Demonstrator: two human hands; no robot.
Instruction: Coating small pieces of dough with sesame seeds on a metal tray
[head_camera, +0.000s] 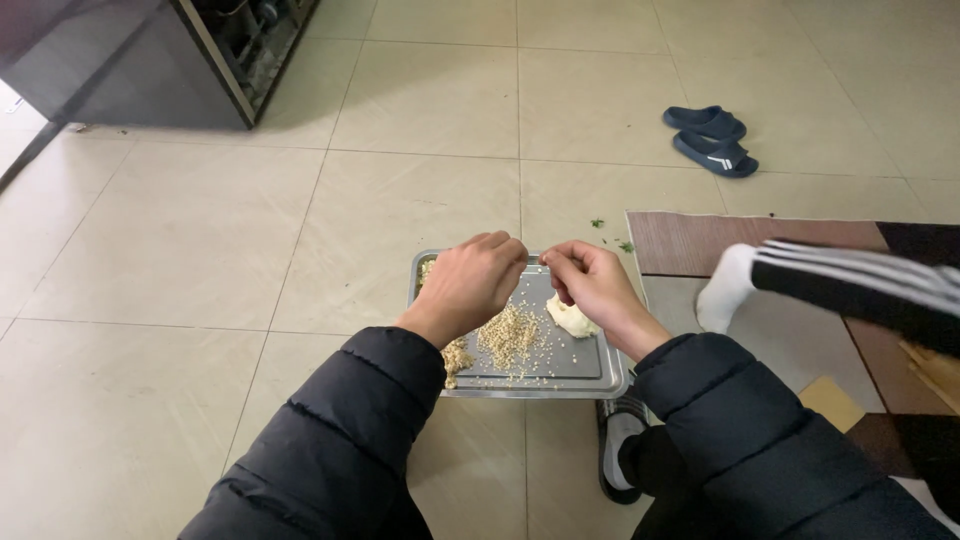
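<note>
On the tiled floor, a steel tray (590, 372) of chopped bits (510, 338) lies under both hands (470, 283) (592, 282), pinched shut together.

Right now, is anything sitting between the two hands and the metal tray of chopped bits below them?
Nothing visible does. The left hand and right hand meet fingertip to fingertip directly above the metal tray. Below them lie only the heap of chopped bits and a pale lump, both on the tray.
</note>
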